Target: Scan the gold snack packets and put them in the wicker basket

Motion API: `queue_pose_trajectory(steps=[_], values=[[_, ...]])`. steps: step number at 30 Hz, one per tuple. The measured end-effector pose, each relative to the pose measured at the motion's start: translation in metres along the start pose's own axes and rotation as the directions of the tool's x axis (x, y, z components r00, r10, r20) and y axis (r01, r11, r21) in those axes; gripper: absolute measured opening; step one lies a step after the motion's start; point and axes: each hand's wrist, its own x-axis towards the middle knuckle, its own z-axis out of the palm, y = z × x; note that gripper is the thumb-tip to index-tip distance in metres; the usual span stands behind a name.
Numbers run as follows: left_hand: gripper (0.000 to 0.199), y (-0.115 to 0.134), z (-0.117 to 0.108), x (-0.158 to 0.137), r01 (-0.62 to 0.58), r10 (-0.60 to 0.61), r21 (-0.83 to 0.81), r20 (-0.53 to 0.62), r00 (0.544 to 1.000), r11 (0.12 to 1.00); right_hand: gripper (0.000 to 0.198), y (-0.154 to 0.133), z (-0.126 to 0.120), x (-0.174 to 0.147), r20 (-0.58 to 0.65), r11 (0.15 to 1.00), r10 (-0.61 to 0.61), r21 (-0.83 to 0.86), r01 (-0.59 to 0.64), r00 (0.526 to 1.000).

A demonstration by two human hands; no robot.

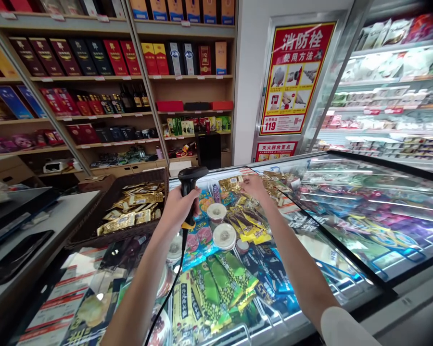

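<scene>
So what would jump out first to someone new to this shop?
Probably the freezer, its colourful packets spread across the middle and right. Beyond it, a red and yellow poster stands out on the wall. Near the centre, the left hand grips a black scanner, while the right hand is at a gold packet.

Single head-worn cam, 1st-person POV, facing fwd & tilted down over the chest freezer (414, 302). Forearms (299, 254) run in from the bottom edge; L hand (176, 207) and R hand (254, 185) sit approx. mid-frame, fairly close to the lens. Wide FOV (verticals splay outward toward the top, R corners dark). Bkgd, farther off: wall shelves (195, 91) top L, lit display shelves (368, 82) top R.
</scene>
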Motion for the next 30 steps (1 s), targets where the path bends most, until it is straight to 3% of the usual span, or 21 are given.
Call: queue_pose_trajectory(steps=[5, 9, 16, 24, 30], values=[[0.019, 0.000, 0.007, -0.004, 0.014, -0.015, 0.008, 0.033, 0.999, 1.000, 0.012, -0.007, 0.012, 0.002, 0.016, 0.969, -0.009, 0.247, 0.005, 1.000], [0.019, -0.003, 0.009, -0.004, 0.019, -0.020, 0.019, 0.051, 0.999, 1.000, 0.018, -0.022, 0.016, -0.001, 0.026, 0.914, -0.041, 0.406, 0.027, 0.999], [0.020, -0.004, 0.012, -0.005, 0.018, -0.020, 0.036, 0.057, 0.998, 0.999, 0.039, -0.043, 0.014, -0.008, 0.046, 0.858, -0.064, 0.513, 0.032, 0.997], [0.029, 0.002, 0.013, -0.011, 0.070, -0.070, 0.000, 0.114, 0.991, 0.998, 0.044, -0.051, 0.010, -0.013, 0.041, 0.812, -0.041, 0.583, 0.009, 0.998], [0.026, 0.004, 0.010, -0.011, 0.039, -0.037, -0.021, 0.098, 0.995, 0.999, 0.044, -0.054, 0.010, -0.014, 0.041, 0.804, -0.030, 0.594, 0.000, 0.999]])
